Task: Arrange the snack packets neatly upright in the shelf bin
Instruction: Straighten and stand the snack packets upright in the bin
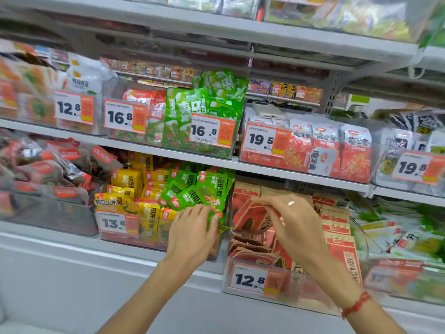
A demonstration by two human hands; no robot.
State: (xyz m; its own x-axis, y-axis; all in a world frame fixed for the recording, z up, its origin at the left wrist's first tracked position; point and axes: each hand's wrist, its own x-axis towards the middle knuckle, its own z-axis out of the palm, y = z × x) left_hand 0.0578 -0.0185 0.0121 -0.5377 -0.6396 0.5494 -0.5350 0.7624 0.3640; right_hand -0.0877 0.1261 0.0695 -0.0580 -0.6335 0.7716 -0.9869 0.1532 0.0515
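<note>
Shop aisle, grey metal shelves (168, 153) stacked in tiers, clear plastic bins carrying orange price tags. Left hand (192, 233) is reaching into the bin tagged 13.8 (113, 224), fingers curling over the green snack packets (192, 189), which are lying jumbled and tilted beside yellow packets (130, 182). Right hand (292, 221), ring on one finger and red bracelet (355, 304) at the wrist, is pinching the top edge of a red-and-tan packet (250, 216) in the neighbouring bin tagged 12.8 (250, 280); packets there are partly upright, partly slumping. Edges of the view are blurring.
</note>
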